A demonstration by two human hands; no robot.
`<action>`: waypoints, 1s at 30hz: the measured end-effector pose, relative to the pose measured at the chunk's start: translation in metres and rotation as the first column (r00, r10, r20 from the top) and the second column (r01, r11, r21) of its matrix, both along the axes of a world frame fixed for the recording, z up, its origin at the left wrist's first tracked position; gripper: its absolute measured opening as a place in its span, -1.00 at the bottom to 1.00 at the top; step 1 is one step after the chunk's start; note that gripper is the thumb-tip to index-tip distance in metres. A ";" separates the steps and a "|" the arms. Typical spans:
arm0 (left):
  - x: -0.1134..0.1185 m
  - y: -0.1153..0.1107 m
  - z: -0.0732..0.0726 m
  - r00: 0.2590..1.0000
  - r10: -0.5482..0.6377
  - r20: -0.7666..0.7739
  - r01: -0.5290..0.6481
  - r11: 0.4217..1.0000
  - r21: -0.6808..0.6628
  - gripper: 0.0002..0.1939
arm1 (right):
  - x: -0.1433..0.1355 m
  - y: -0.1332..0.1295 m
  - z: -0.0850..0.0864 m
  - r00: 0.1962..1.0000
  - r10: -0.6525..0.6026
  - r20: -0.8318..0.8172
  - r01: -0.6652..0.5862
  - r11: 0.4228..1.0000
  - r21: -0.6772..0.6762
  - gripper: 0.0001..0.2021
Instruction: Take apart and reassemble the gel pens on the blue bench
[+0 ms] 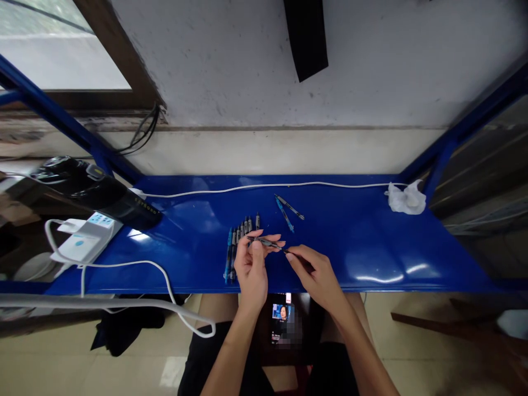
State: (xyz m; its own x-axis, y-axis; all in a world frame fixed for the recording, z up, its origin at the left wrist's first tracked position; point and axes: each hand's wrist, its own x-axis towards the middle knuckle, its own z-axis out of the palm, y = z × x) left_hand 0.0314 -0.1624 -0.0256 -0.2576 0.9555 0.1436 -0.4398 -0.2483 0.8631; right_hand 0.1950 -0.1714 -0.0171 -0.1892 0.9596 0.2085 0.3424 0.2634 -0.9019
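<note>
My left hand [252, 275] is closed on a grey and black pen [268, 242], held slantwise over the front of the blue shelf, its tip pointing right. My right hand [317, 274] pinches a small dark piece [285, 251] close to that tip. Whether the piece joins the pen I cannot tell. Beside and behind my left hand lies a row of several pens, with a blue pen [229, 250] at its left end and a grey pen [258, 220] at the right. Farther back, another blue pen [284, 213] and a grey pen [292, 208] lie crossing at a narrow angle.
A black bottle-shaped object [111, 195] leans at the left, by a white power strip [88, 236]. White cables [144, 264] loop along that side. Crumpled white plastic [407, 198] sits at the back right. A lit phone [282, 324] lies below the shelf edge, between the knees.
</note>
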 end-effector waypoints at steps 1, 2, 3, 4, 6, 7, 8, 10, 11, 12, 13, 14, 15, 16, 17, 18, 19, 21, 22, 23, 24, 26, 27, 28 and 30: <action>0.000 -0.001 -0.001 1.000 -0.018 -0.020 0.018 1.000 0.004 -0.68 | 0.000 0.000 0.000 1.000 0.002 0.000 -0.002 1.000 0.001 -0.76; -0.001 -0.001 -0.001 0.998 -0.042 -0.037 0.042 0.999 0.003 -0.68 | 0.000 0.000 0.000 1.000 0.002 -0.002 -0.002 1.000 0.002 -0.76; -0.001 -0.001 -0.002 0.996 -0.074 -0.052 0.074 0.997 -0.003 -0.67 | 0.000 0.000 0.000 1.000 -0.004 -0.006 0.004 1.000 0.004 -0.76; -0.001 -0.001 -0.002 0.992 -0.109 -0.064 0.109 0.994 -0.014 -0.65 | -0.001 0.001 0.000 1.000 -0.014 -0.010 0.014 1.000 0.004 -0.76; -0.002 -0.001 -0.003 0.981 -0.176 -0.077 0.173 0.984 -0.050 -0.59 | -0.001 0.000 -0.001 0.999 -0.042 -0.014 0.042 0.999 -0.002 -0.75; -0.002 0.000 -0.003 0.977 -0.200 -0.078 0.194 0.978 -0.069 -0.57 | -0.001 0.000 -0.002 0.998 -0.056 -0.012 0.056 0.998 -0.009 -0.75; -0.002 0.000 -0.004 0.975 -0.211 -0.074 0.205 0.975 -0.085 -0.55 | -0.001 0.000 -0.003 0.998 -0.068 -0.006 0.068 0.998 -0.020 -0.74; -0.002 0.001 -0.004 0.980 -0.192 -0.048 0.186 0.977 -0.105 -0.51 | -0.001 0.000 -0.005 0.996 -0.085 0.011 0.085 0.996 -0.041 -0.74; -0.002 0.001 -0.004 0.986 -0.164 -0.030 0.160 0.981 -0.112 -0.50 | -0.001 0.000 -0.005 0.995 -0.094 0.016 0.095 0.994 -0.049 -0.74; -0.002 0.001 -0.004 0.993 -0.122 -0.011 0.120 0.986 -0.116 -0.49 | -0.001 -0.001 -0.006 0.994 -0.105 0.020 0.106 0.993 -0.055 -0.73; -0.002 0.001 -0.003 0.998 -0.066 0.010 0.066 0.991 -0.118 -0.48 | -0.001 -0.001 -0.007 0.993 -0.119 0.020 0.120 0.991 -0.056 -0.73; -0.002 0.002 -0.002 0.999 -0.002 0.033 0.005 0.993 -0.115 -0.48 | -0.001 -0.001 -0.007 0.990 -0.138 0.017 0.139 0.989 -0.053 -0.73; -0.002 0.002 -0.001 0.996 0.064 0.058 -0.057 0.992 -0.110 -0.49 | -0.001 -0.001 -0.007 0.986 -0.165 0.012 0.165 0.985 -0.044 -0.73; -0.002 0.003 0.001 0.988 0.125 0.087 -0.116 0.988 -0.104 -0.50 | -0.001 -0.001 -0.008 0.980 -0.198 0.004 0.198 0.980 -0.030 -0.74; -0.002 0.004 0.001 0.977 0.176 0.118 -0.165 0.981 -0.098 -0.51 | 0.000 -0.001 -0.008 0.973 -0.231 -0.006 0.231 0.973 -0.014 -0.74; -0.003 0.005 0.002 0.966 0.210 0.147 -0.198 0.976 -0.092 -0.52 | 0.000 -0.001 -0.009 0.965 -0.260 -0.021 0.260 0.966 -0.001 -0.75; -0.003 0.005 0.002 0.958 0.230 0.170 -0.217 0.972 -0.089 -0.53 | 0.000 -0.001 -0.009 0.959 -0.282 -0.035 0.282 0.959 0.008 -0.76; -0.004 0.006 0.002 0.953 0.235 0.188 -0.223 0.971 -0.085 -0.54 | 0.001 -0.002 -0.010 0.956 -0.290 -0.053 0.291 0.957 0.012 -0.77; -0.004 0.006 0.001 0.956 0.228 0.183 -0.216 0.973 -0.081 -0.54 | 0.001 -0.002 -0.010 0.959 -0.279 -0.052 0.279 0.960 0.010 -0.78; -0.003 0.005 0.001 0.961 0.217 0.169 -0.207 0.975 -0.076 -0.55 | 0.001 -0.002 -0.009 0.965 -0.259 -0.043 0.259 0.966 0.007 -0.79; -0.003 0.005 0.001 0.967 0.203 0.151 -0.194 0.978 -0.071 -0.55 | 0.001 -0.002 -0.007 0.972 -0.232 -0.032 0.233 0.973 0.008 -0.81; -0.002 0.004 0.000 0.977 0.177 0.119 -0.171 0.983 -0.062 -0.55 | 0.001 -0.003 -0.003 0.987 -0.163 -0.006 0.163 0.987 0.013 -0.84; -0.001 0.003 0.001 0.980 0.168 0.110 -0.163 0.985 -0.058 -0.54 | 0.001 -0.003 -0.001 0.992 -0.130 0.007 0.130 0.991 0.016 -0.84; -0.001 0.003 0.001 0.981 0.162 0.106 -0.157 0.986 -0.054 -0.53 | 0.001 -0.003 0.001 0.994 -0.103 0.018 0.103 0.994 0.020 -0.83; 0.000 0.003 0.002 0.982 0.155 0.109 -0.150 0.988 -0.045 -0.51 | 0.001 -0.002 0.003 0.996 -0.078 0.036 0.077 0.997 0.027 -0.80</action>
